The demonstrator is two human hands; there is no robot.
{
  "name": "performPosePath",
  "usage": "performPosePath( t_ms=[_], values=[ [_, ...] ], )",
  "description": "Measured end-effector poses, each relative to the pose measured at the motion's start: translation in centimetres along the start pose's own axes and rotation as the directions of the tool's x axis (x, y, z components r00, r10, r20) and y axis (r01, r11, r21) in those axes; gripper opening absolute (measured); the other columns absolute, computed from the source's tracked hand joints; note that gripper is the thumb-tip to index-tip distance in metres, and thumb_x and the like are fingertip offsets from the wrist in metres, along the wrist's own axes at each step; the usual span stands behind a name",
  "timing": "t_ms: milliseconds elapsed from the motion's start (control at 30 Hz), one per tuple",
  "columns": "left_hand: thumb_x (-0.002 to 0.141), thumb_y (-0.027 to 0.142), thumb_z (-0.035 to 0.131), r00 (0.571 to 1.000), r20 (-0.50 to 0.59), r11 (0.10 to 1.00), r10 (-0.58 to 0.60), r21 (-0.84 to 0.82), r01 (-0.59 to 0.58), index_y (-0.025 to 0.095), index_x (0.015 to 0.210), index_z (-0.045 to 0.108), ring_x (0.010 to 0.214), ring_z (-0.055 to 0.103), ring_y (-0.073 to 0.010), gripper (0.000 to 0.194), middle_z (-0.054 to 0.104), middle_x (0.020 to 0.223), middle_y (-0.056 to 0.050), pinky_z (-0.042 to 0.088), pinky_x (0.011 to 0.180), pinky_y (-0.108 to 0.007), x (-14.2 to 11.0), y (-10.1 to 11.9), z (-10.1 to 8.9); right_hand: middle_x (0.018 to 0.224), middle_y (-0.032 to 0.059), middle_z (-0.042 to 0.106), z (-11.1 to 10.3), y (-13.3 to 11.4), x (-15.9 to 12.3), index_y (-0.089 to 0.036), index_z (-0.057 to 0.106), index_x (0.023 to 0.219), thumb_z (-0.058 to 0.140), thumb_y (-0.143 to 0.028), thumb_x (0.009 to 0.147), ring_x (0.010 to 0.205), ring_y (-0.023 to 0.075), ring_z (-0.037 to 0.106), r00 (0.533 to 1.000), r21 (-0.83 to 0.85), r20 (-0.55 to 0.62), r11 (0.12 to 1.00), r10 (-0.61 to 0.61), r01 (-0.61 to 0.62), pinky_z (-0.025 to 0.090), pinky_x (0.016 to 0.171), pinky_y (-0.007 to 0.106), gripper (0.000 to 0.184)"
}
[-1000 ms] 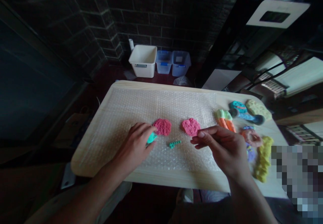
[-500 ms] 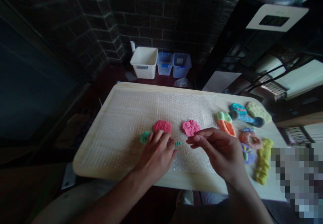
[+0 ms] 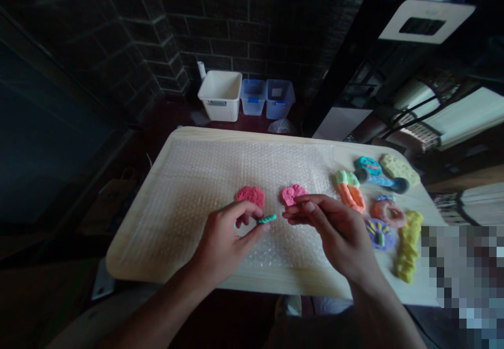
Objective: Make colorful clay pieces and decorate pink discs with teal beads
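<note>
Between the thumb and fingers of my left hand (image 3: pixel 226 239) is a short green twisted clay strip (image 3: pixel 268 219), lifted over the bubble wrap (image 3: pixel 189 181). My right hand (image 3: pixel 340 231) has its thumb and fingertips pressed together in a pinch; what it holds, if anything, I cannot make out. Just beyond my right fingertips lies a pink clay piece (image 3: pixel 292 194), partly covered by them. A darker pink clay lump (image 3: pixel 251 196) rests beyond my left hand. My left hand hides nearly all of a green clay lump.
Along the table's right side lie an orange and green clay piece (image 3: pixel 350 191), a blue dumbbell-like piece (image 3: pixel 381 180), a purple disc (image 3: pixel 380 234) and a yellow wavy strip (image 3: pixel 409 246). A white bin (image 3: pixel 220 102) stands on the floor past the wooden table (image 3: pixel 185 278).
My left hand has picked up the green twisted strip from the bubble wrap and turned with it. My right hand stays pinched, a little further left in view. The camera view has shifted slightly.
</note>
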State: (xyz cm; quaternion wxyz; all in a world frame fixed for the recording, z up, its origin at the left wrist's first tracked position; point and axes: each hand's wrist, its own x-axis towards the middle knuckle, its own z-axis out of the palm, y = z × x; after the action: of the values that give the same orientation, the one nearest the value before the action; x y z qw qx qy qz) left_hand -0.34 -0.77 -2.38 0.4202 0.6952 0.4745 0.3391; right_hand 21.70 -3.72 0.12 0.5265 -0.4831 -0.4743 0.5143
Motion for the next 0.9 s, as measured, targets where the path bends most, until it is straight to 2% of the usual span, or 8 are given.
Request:
performPosePath(
  t_ms=[100,200,400,467,567,700,800,900],
  values=[
    [0.086,0.030,0.081,0.995,-0.002,0.957,-0.103,-0.271,0.099,0.020,0.102,0.075,0.080,0.064,-0.0163,0.020,0.073,0.092,-0.003,0.048,0.073,-0.028,0.1,0.3,-0.8,0.072,0.0048,0.078,0.2,0.3,0.0,-0.018,0.077,0.085,0.076,-0.031,0.094,0.060,0.0140,0.072,1.000,-0.010,-0.012,1.000,0.004,-0.005,0.061,0.058,0.023,0.016],
    [0.080,0.031,0.087,0.984,0.040,0.861,-0.174,-0.478,0.172,0.018,0.092,0.077,0.076,0.063,-0.0145,0.020,0.072,0.083,-0.002,0.047,0.068,-0.025,0.3,0.4,-1.2,0.064,0.0002,0.073,0.4,0.5,-0.1,-0.019,0.075,0.078,0.090,-0.022,0.080,0.055,0.0104,0.066,0.999,-0.012,-0.052,1.000,0.001,-0.002,0.055,0.052,0.017,0.015],
    [0.066,0.019,0.096,0.954,0.051,0.648,-0.296,-0.723,0.239,0.019,0.083,0.078,0.080,0.070,-0.0127,0.024,0.078,0.084,-0.002,0.054,0.074,-0.021,1.0,0.1,-2.3,0.092,0.0074,0.084,1.6,0.8,-0.1,-0.021,0.083,0.096,0.083,-0.026,0.088,0.081,0.0163,0.078,0.998,0.077,0.018,0.995,0.060,-0.061,0.065,0.077,0.024,0.009],
    [0.065,0.020,0.097,0.944,0.009,0.595,-0.331,-0.774,0.216,0.019,0.082,0.079,0.077,0.070,-0.0122,0.025,0.078,0.084,-0.001,0.056,0.072,-0.021,1.5,0.0,-3.2,0.096,0.0086,0.084,1.8,0.7,-0.1,-0.021,0.082,0.102,0.077,-0.030,0.094,0.085,0.0184,0.080,0.997,0.124,0.044,0.990,0.069,-0.074,0.066,0.080,0.028,0.013],
    [0.061,0.019,0.099,0.928,-0.053,0.542,-0.370,-0.823,0.169,0.019,0.081,0.080,0.072,0.071,-0.0120,0.028,0.078,0.084,-0.001,0.058,0.068,-0.022,2.2,-0.2,-4.4,0.081,0.0072,0.081,1.7,0.6,0.0,-0.019,0.079,0.092,0.072,-0.035,0.098,0.068,0.0158,0.076,0.997,0.133,0.057,0.989,0.059,-0.066,0.064,0.064,0.026,0.020],
    [0.063,0.020,0.098,0.938,-0.031,0.518,-0.346,-0.840,0.163,0.017,0.084,0.082,0.066,0.070,-0.0118,0.027,0.077,0.079,-0.001,0.058,0.065,-0.022,2.4,-0.2,-4.9,0.059,0.0012,0.070,1.0,0.9,0.1,-0.017,0.075,0.075,0.084,-0.033,0.087,0.049,0.0098,0.061,0.997,0.078,-0.016,0.995,0.071,-0.069,0.050,0.046,0.018,0.022],
    [0.067,0.022,0.096,0.956,0.030,0.515,-0.292,-0.838,0.183,0.016,0.089,0.083,0.065,0.069,-0.0116,0.026,0.075,0.078,-0.002,0.057,0.064,-0.023,2.2,-0.1,-4.5,0.061,-0.0009,0.070,0.5,1.3,0.2,-0.019,0.077,0.074,0.094,-0.022,0.074,0.053,0.0088,0.061,0.996,0.081,-0.069,0.995,0.059,-0.053,0.050,0.050,0.017,0.018],
    [0.073,0.023,0.093,0.963,0.079,0.511,-0.259,-0.835,0.205,0.015,0.092,0.084,0.066,0.068,-0.0116,0.022,0.074,0.077,-0.003,0.057,0.065,-0.023,2.0,0.0,-4.1,0.073,0.0015,0.078,0.4,1.6,0.4,-0.021,0.081,0.081,0.093,-0.021,0.075,0.064,0.0113,0.069,0.996,0.146,-0.054,0.988,0.066,-0.058,0.058,0.062,0.020,0.013]
  ],
)
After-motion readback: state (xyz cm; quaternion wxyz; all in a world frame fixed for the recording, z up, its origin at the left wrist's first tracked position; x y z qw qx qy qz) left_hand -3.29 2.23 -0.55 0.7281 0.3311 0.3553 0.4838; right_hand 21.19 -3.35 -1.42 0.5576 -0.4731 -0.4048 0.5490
